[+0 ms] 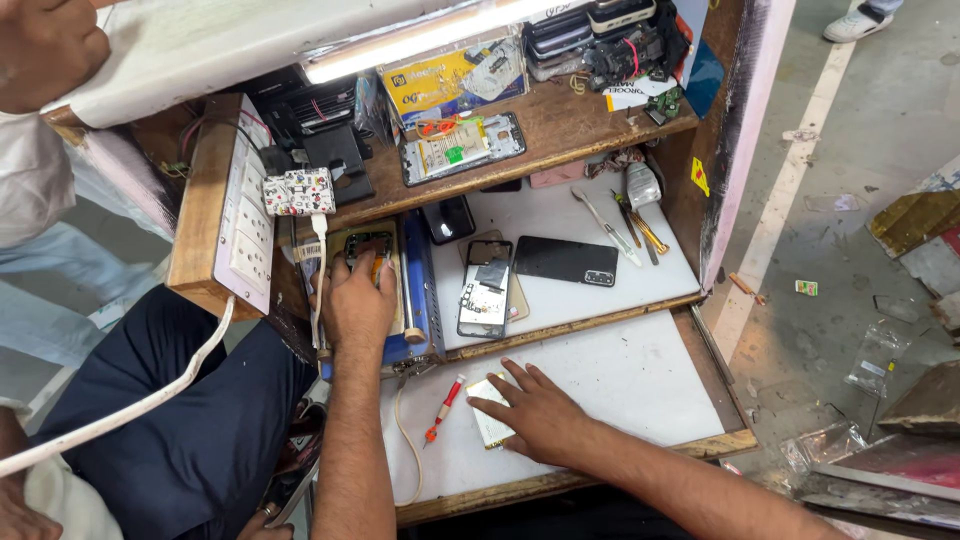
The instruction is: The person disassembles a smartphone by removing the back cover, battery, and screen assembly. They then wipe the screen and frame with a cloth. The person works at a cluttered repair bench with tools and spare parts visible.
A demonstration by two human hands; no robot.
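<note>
Nearest you, your right hand (535,410) is lying flat on the white pull-out shelf (640,375), fingers spread wide and pressing down on a pale rectangular phone part (488,425) near the shelf's left edge; it is gripping nothing, only pinning the part in place; a red-handled screwdriver (443,405) is resting just beside it, toward that same left edge, untouched. Further in, your left hand (358,300) is reaching to the blue heating plate machine (418,300) at the left edge of the middle shelf (560,225), fingers bent and bearing down on the phone piece (368,243) lying on its top. Judging from this, you are working at the loosening step, steadying one piece while pressing the other on the plate; the next move is calling for a firm, even press and a thin tool brought in carefully at an edge. Beyond the machine, an opened phone frame (485,288) and a black phone (566,260) are lying face down on the middle shelf, with tweezers (605,228) near its back right corner; farthest off, a phone with its battery showing (462,147) is sitting on the wooden top shelf (590,120).
</note>
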